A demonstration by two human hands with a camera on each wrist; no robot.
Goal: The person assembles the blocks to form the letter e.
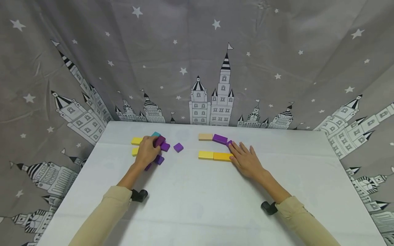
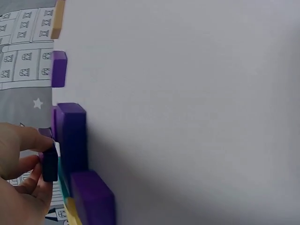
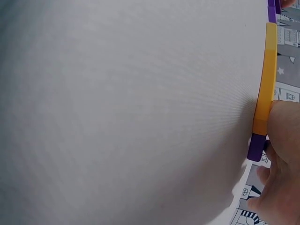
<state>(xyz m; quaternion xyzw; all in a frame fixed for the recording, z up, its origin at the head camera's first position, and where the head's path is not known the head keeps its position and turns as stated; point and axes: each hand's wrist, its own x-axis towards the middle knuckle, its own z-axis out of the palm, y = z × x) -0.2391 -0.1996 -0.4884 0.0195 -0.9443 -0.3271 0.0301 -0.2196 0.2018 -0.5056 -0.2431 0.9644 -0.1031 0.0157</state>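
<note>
Head view first: what has the left hand [image 1: 147, 150] got?

Its thumb and fingers pinch a dark purple rectangular block [image 1: 159, 140], over the left part of the white tabletop [image 1: 191, 205]. Left wrist view shows the same grip, with other purple blocks just beside it.

And around that hand?

A teal block [image 1: 156, 134] just beyond the held one, two bright yellow rectangular blocks [image 1: 136, 140] to its left, and several loose purple blocks [image 1: 159, 160] close by. One square-looking purple block [image 1: 178, 147] lies a little apart, to the right.

What about the right hand [image 1: 246, 162]?

Fingers straight and spread, not curled round anything. A fingertip touches a small purple block [image 1: 229, 143], near the end of a purple rectangular block [image 1: 220, 139], which slants away from a flat tan rectangular block [image 1: 205, 137].

Nearer the person?

A pale yellow rectangular block [image 1: 206, 155] sits end to end with an orange rectangular block [image 1: 221, 156], whose right end reaches the right hand. Right wrist view shows a dark purple end piece [image 3: 256, 147] against the orange.

Behind everything?

A grey cloth [image 1: 172, 61] printed with white stars and castles.
</note>
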